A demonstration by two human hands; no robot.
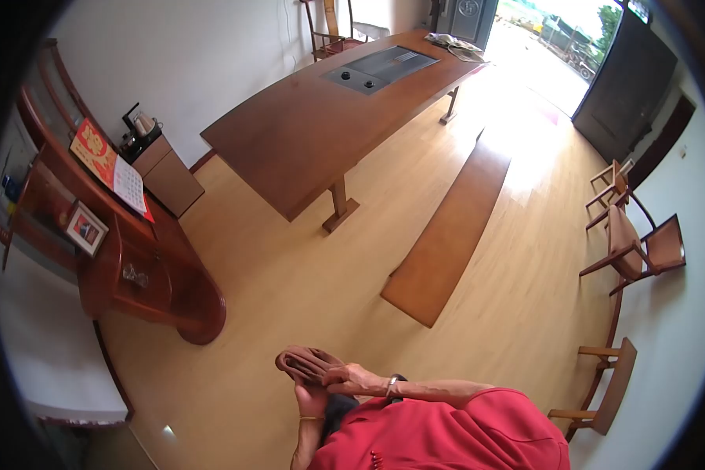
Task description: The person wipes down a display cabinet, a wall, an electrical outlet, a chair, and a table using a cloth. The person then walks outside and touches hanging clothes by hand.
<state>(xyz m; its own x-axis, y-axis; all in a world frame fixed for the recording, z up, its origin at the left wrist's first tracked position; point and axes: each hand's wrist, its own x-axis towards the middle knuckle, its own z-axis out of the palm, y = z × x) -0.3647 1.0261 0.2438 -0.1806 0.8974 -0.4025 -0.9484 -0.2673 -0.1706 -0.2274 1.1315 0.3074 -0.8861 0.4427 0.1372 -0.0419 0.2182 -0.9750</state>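
A folded brown cloth [304, 363] is held in front of my body, low in the head view. My left hand [312, 399] supports it from below, closed on its near side, with the fingers mostly hidden by the folds. From the right, my right hand [356, 379] reaches over with bent fingers gripping the cloth's edge. Several layers of fabric show at its rounded far end.
Ahead stands a long wooden table [282, 129] with a dark inset panel [384, 69]. A long wooden bench [454, 235] lies to its right. A curved reddish cabinet [200, 294] is on the left; chairs [627, 247] line the right wall. A doorway opens at the far right.
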